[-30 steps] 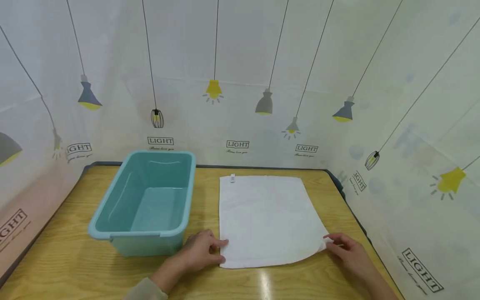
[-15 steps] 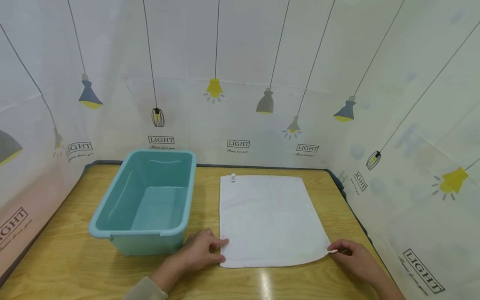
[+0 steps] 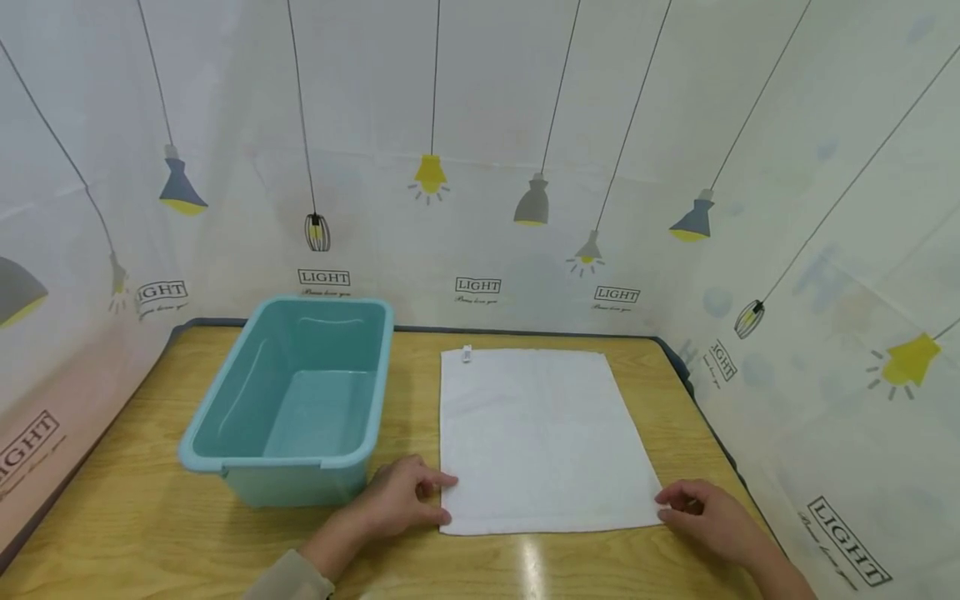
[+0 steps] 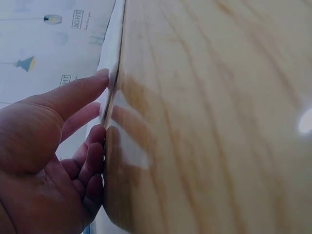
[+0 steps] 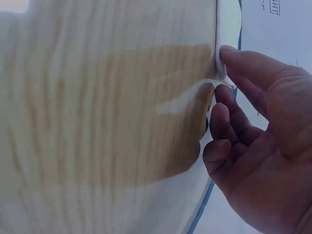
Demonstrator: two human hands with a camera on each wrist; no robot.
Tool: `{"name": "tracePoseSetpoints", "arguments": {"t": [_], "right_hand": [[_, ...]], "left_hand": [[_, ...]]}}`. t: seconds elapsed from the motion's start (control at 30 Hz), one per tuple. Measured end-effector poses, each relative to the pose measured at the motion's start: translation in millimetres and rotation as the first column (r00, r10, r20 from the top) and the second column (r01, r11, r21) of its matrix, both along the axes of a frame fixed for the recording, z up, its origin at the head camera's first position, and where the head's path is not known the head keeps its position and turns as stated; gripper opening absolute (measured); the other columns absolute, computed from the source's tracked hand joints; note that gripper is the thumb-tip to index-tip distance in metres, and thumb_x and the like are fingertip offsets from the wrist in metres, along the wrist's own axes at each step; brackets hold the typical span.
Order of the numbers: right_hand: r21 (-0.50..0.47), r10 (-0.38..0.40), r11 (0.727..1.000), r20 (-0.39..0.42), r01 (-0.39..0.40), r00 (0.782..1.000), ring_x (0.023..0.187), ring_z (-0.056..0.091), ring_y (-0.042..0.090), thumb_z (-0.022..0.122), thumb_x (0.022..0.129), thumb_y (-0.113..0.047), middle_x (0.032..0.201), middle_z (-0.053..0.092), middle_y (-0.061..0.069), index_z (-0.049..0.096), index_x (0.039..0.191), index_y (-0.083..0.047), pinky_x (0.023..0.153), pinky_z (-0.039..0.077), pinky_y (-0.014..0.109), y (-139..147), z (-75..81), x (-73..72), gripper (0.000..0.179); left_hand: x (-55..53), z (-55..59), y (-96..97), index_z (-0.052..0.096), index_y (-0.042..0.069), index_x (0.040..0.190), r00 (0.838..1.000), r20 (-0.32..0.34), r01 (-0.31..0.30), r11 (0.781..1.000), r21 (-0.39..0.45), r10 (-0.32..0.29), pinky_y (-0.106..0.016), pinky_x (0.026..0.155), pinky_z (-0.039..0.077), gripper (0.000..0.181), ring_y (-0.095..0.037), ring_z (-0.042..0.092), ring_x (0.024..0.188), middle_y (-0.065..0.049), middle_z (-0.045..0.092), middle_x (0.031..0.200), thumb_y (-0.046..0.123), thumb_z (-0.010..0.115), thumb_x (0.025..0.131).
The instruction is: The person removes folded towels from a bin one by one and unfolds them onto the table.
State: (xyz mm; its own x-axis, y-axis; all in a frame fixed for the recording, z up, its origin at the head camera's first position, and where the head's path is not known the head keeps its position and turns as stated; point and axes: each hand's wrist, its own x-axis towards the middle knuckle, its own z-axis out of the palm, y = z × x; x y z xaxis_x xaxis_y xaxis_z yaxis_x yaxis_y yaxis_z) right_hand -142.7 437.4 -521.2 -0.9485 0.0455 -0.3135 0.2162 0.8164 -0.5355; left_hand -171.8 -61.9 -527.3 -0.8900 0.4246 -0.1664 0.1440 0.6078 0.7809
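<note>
A white cloth (image 3: 543, 442), like a small towel, lies flat on the wooden table, with a small tag (image 3: 467, 355) at its far left corner. My left hand (image 3: 401, 496) is at its near left corner, thumb and index finger set apart and touching the edge. At the near right corner, the thumb and index finger of my right hand (image 3: 708, 517) touch the cloth's border. In the left wrist view the thumb (image 4: 83, 90) rests against the cloth's edge. The right wrist view has the thumb (image 5: 253, 63) on the border, other fingers loosely bent near the tabletop.
Left of the cloth stands a light blue plastic tub (image 3: 381, 375), close behind my left hand. The wooden table (image 3: 450, 571) has a dark edge at the back and right. A pale curtain (image 3: 480, 242) printed with lamps surrounds it.
My right hand has drawn the raised near right corner outward and down; the corner now lies flat and its pinch has loosened. My left hand has stayed at the left corner.
</note>
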Motion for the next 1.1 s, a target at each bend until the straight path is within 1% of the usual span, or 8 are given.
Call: {"name": "tracePoseSetpoints", "arguments": {"t": [0.23, 0.37, 0.53, 0.63, 0.8, 0.87, 0.97, 1.1], "right_hand": [[0.016, 0.040, 0.999, -0.038, -0.039, 0.998, 0.098, 0.060, 0.017, 0.083, 0.098, -0.036, 0.111, 0.072, 0.000, 0.078, 0.119, -0.015, 0.082, 0.052, 0.033, -7.9, 10.2, -4.2, 0.030], [0.001, 0.083, 0.997, -0.099, -0.084, 0.992, 0.100, 0.061, 0.018, 0.079, 0.102, -0.036, 0.118, 0.072, 0.003, 0.078, 0.123, -0.015, 0.082, 0.052, 0.033, -24.3, 20.4, -15.9, 0.029], [-0.028, 0.152, 0.987, -0.205, -0.161, 0.967, 0.102, 0.062, 0.017, 0.076, 0.105, -0.029, 0.118, 0.072, 0.003, 0.077, 0.125, -0.014, 0.084, 0.054, 0.032, -59.6, 28.0, -35.8, 0.026], [-0.045, 0.189, 0.977, -0.261, -0.208, 0.947, 0.101, 0.063, 0.016, 0.075, 0.106, -0.026, 0.116, 0.073, 0.002, 0.077, 0.124, -0.014, 0.085, 0.054, 0.031, -84.0, 28.0, -52.5, 0.022], [-0.083, 0.249, 0.953, -0.328, -0.290, 0.911, 0.103, 0.064, 0.017, 0.074, 0.107, -0.025, 0.116, 0.073, 0.003, 0.077, 0.124, -0.012, 0.090, 0.055, 0.035, -124.9, 26.3, -89.6, 0.022], [-0.113, 0.253, 0.946, -0.328, -0.304, 0.910, 0.105, 0.064, 0.019, 0.074, 0.107, -0.025, 0.118, 0.073, 0.005, 0.077, 0.125, -0.011, 0.092, 0.055, 0.037, -142.8, 26.0, -105.5, 0.023], [-0.150, 0.234, 0.945, -0.304, -0.289, 0.923, 0.107, 0.065, 0.021, 0.074, 0.107, -0.025, 0.120, 0.073, 0.005, 0.077, 0.126, -0.013, 0.092, 0.055, 0.038, -170.2, 25.1, -127.8, 0.023], [-0.148, 0.229, 0.949, -0.276, -0.277, 0.933, 0.114, 0.065, 0.025, 0.075, 0.106, -0.025, 0.126, 0.071, 0.007, 0.077, 0.130, -0.015, 0.097, 0.056, 0.043, -204.1, 20.6, -155.6, 0.025]], "left_hand": [[-1.0, -1.2, -0.6, 0.084, 0.023, 0.127, 1.000, -0.021, 0.012, 1.000, -0.002, -0.012, -0.026, 0.070, 0.040, 0.046, -0.014, 0.049, 0.082, 0.002, 0.060, 0.093, 0.026, 0.098, 0.083], [-1.6, -1.2, -1.3, 0.084, 0.023, 0.127, 1.000, -0.018, 0.012, 1.000, 0.001, -0.012, -0.026, 0.071, 0.040, 0.046, -0.014, 0.050, 0.083, 0.002, 0.060, 0.094, 0.026, 0.097, 0.083], [-2.4, -2.2, -1.4, 0.084, 0.021, 0.128, 1.000, -0.015, 0.019, 1.000, 0.012, -0.018, -0.026, 0.071, 0.041, 0.046, -0.014, 0.050, 0.083, 0.003, 0.060, 0.094, 0.027, 0.097, 0.084], [-2.8, -3.5, -0.9, 0.084, 0.021, 0.127, 1.000, -0.007, 0.018, 1.000, 0.018, -0.018, -0.026, 0.072, 0.042, 0.046, -0.014, 0.050, 0.084, 0.003, 0.060, 0.094, 0.027, 0.097, 0.083], [-4.1, -4.8, -0.9, 0.085, 0.021, 0.126, 1.000, -0.003, 0.022, 0.999, 0.028, -0.022, -0.026, 0.072, 0.043, 0.045, -0.014, 0.052, 0.084, 0.003, 0.062, 0.094, 0.027, 0.097, 0.083], [-4.6, -5.8, -1.7, 0.084, 0.021, 0.126, 1.000, -0.009, 0.026, 0.999, 0.031, -0.026, -0.025, 0.073, 0.043, 0.045, -0.014, 0.052, 0.085, 0.003, 0.062, 0.094, 0.027, 0.097, 0.083], [-5.1, -6.7, -2.7, 0.084, 0.020, 0.126, 0.999, -0.016, 0.034, 0.999, 0.034, -0.033, -0.026, 0.073, 0.044, 0.045, -0.014, 0.052, 0.085, 0.003, 0.062, 0.094, 0.028, 0.097, 0.083], [-5.4, -6.8, -3.7, 0.085, 0.021, 0.126, 0.999, -0.003, 0.036, 0.999, 0.040, -0.036, -0.026, 0.073, 0.043, 0.044, -0.014, 0.053, 0.085, 0.003, 0.062, 0.094, 0.028, 0.097, 0.083]]}}
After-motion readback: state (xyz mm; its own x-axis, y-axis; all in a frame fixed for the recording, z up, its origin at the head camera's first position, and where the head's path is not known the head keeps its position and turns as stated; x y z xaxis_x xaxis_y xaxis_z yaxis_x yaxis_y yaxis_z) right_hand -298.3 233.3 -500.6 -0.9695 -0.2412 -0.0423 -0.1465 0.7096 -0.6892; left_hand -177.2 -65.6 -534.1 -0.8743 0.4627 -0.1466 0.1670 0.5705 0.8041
